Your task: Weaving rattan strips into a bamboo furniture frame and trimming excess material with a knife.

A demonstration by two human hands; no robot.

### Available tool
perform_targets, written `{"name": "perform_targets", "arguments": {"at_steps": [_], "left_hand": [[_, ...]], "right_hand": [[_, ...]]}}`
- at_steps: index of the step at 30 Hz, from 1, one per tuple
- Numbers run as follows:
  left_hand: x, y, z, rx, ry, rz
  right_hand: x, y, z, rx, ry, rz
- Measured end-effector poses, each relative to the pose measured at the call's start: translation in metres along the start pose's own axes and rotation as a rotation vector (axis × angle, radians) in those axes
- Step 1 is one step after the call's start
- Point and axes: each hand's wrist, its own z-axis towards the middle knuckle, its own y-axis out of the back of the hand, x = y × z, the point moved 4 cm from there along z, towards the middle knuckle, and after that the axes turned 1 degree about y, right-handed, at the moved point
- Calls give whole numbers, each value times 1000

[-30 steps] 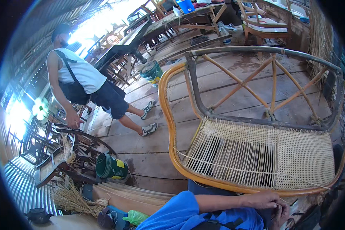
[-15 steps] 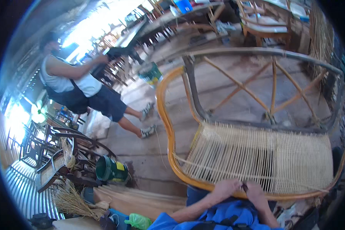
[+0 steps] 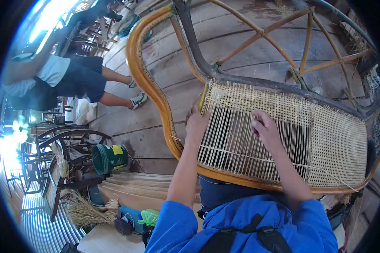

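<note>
A wooden-framed seat (image 3: 149,83) lies across my lap, strung with pale cane. Its right part is a finished-looking cane mesh (image 3: 340,147), while the left part has parallel cane strands (image 3: 240,135) with gaps between them. My left hand (image 3: 197,128) is closed at the seat's left edge, beside a yellow strip; what its fingers grip is hidden. Above the parallel strands, my right hand (image 3: 264,130) is curled with thumb and fingers together, and anything pinched there is too thin to make out. One cane strand crosses near the front rail.
A person (image 3: 78,80) stands at the left, beyond the seat. A green bucket (image 3: 109,159), a dark wooden chair (image 3: 55,185) and a bundle of dry fibre (image 3: 82,208) are on the left. Long boards (image 3: 143,187) lie near my left elbow.
My hands have parted and moved away from the front rail: the left to the seat's left edge, the right over the strands. The view has tilted down, and the person appears farther left.
</note>
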Motion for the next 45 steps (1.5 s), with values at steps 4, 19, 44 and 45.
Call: {"name": "perform_targets", "arguments": {"at_steps": [4, 19, 44, 45], "left_hand": [[9, -27, 38, 178, 178, -39], [12, -35, 49, 184, 172, -276], [15, -38, 44, 102, 208, -153], [14, -38, 43, 87, 199, -139]], "right_hand": [[-30, -32, 56, 44, -42, -56], [-54, -75, 128, 111, -75, 166], [-88, -113, 151, -55, 369, -437], [-88, -113, 151, -74, 387, -488]]}}
